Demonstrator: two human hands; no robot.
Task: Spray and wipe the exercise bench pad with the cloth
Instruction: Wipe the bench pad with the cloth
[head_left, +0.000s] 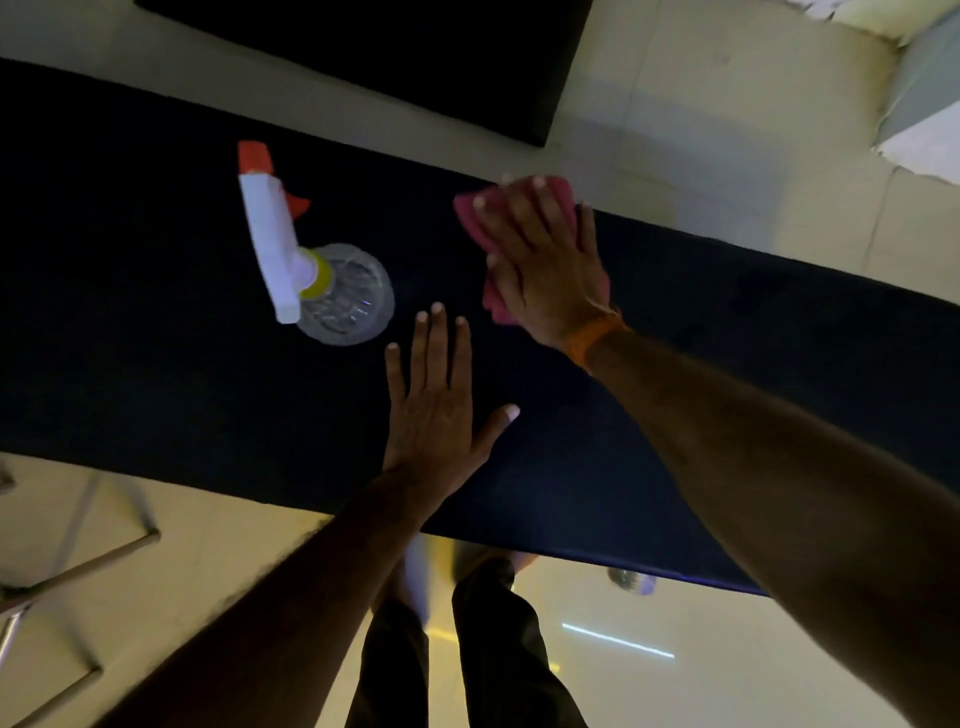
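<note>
The dark exercise bench pad (156, 322) runs across the view from left to right. A clear spray bottle (348, 299) with a white and red trigger head stands upright on it, left of centre. My right hand (550, 260) lies flat on a pink cloth (470, 213), pressing it onto the pad near the far edge. The cloth shows around my fingers and below my palm. My left hand (439, 410) rests flat on the pad with fingers spread, just right of and nearer than the bottle, holding nothing.
A second dark pad or mat (415, 57) lies on the pale floor beyond the bench. Metal frame tubes (78, 566) stand at the lower left. My legs (483, 649) show below the bench's near edge. A small round object (631, 579) lies on the floor.
</note>
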